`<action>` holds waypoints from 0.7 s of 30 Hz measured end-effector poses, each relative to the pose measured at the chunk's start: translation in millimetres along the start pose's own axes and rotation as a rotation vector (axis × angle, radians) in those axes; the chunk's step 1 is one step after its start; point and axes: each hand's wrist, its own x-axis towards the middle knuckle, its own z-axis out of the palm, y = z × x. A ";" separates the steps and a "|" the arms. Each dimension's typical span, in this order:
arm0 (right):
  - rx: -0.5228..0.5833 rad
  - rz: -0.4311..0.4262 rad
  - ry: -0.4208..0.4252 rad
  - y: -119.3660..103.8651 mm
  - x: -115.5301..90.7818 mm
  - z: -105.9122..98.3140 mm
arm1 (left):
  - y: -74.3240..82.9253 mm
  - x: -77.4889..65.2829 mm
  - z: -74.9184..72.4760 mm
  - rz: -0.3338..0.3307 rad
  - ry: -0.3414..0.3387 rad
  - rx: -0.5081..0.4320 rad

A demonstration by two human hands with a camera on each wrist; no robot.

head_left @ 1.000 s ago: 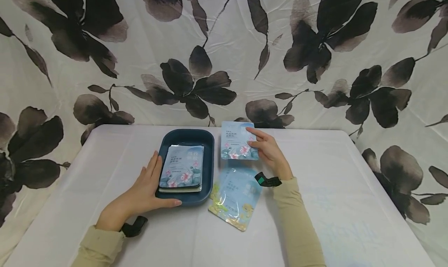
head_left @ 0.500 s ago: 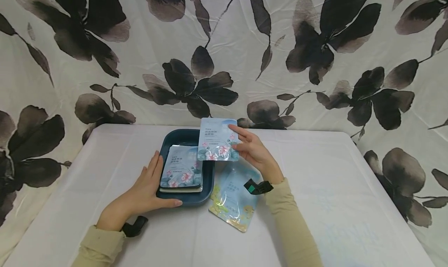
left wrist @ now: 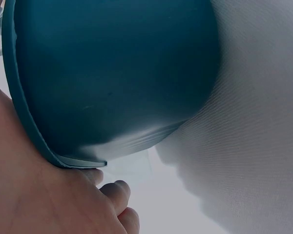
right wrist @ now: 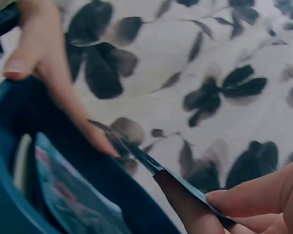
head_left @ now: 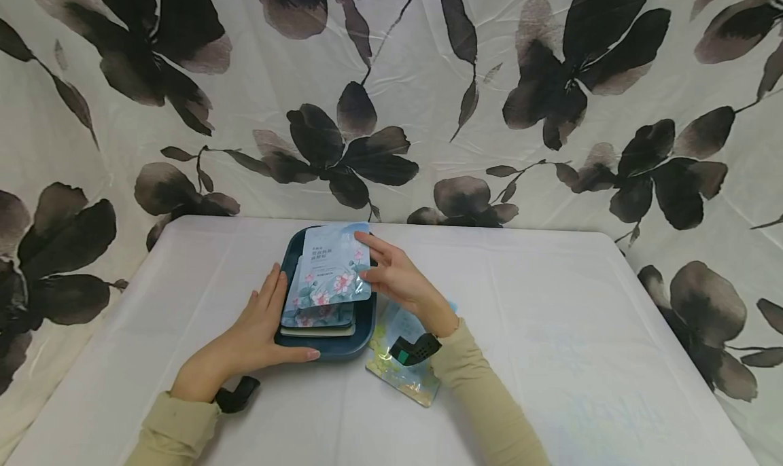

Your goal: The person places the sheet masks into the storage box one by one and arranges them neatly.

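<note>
The right hand (head_left: 400,282) pinches a light-blue flat sachet (head_left: 333,262) printed with pink flowers by its right edge, thumb on one face and fingers on the other. That sachet slants over a dark-blue oblong tray (head_left: 361,344), overlapping a similar flowered sachet (head_left: 333,314) in the tray. In the right wrist view, the held sachet (right wrist: 185,185) shows edge-on, above the tray wall (right wrist: 132,192). The left hand (head_left: 245,333) rests against the tray's left side, fingers extended along it and thumb at the near rim. The left wrist view shows the tray's outer wall (left wrist: 117,73) beside that hand.
A larger blue-and-yellow glossy packet (head_left: 400,378) lies on the white tablecloth (head_left: 550,330) right of the tray, partly covered by the right wrist and its black strap (head_left: 416,349). Behind the table hangs a floral curtain (head_left: 453,113).
The right hand has carried the flowered sachet leftward from beside the tray to over it, and the sachet has tilted. The left hand has stayed against the tray.
</note>
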 end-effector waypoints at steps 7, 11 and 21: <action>-0.052 0.064 0.029 14.5 5.3 18.0 | 0.8 0.3 -0.9 -0.003 -0.001 0.001; -0.056 0.087 0.035 16.7 4.4 25.3 | 0.5 0.9 -0.5 0.004 -0.004 -0.001; -0.049 0.138 0.011 19.6 3.8 33.4 | 2.8 1.0 -1.5 0.009 -0.005 -0.005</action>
